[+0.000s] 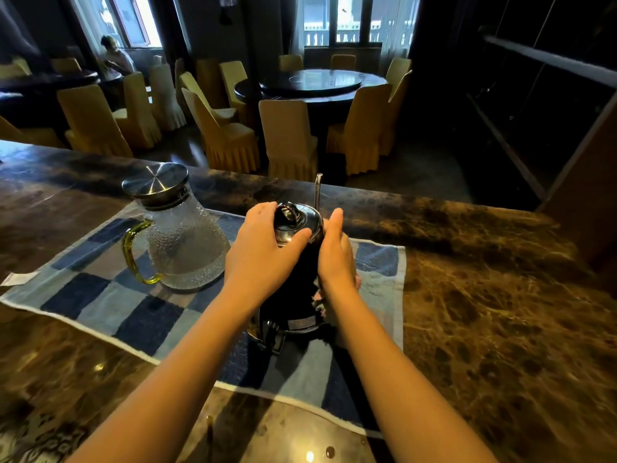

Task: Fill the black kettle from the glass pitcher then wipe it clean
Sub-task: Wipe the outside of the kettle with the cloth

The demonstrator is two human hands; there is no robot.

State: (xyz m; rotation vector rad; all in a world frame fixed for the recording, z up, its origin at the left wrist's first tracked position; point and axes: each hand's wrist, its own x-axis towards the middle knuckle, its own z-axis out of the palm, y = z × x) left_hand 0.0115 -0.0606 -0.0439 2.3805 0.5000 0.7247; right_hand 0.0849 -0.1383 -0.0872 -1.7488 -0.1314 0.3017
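- One black kettle (pixel 293 289) is stood on one blue checked towel (pixel 100 295), which is spread on a marble counter (pixel 500 312)
- Its silver lid (pixel 293 222) is clasped by the left hand (pixel 263 248); its side is gripped by the right hand (pixel 335 259)
- One lidded glass pitcher (pixel 187 242) is stood just beside it, on the left
- The towel's white tag (pixel 13 279) is too small to be read

kettle lid (pixel 295 222): polished metal, gleaming mirror-bright
kettle body (pixel 293 289): black, looking smooth
pitcher (pixel 187 245): dimpled clear glass
pitcher lid (pixel 155 180): brushed metal, catching light
towel (pixel 100 295): woven cloth, lying matt
counter (pixel 500 295): marble-look stone, reflecting glossily
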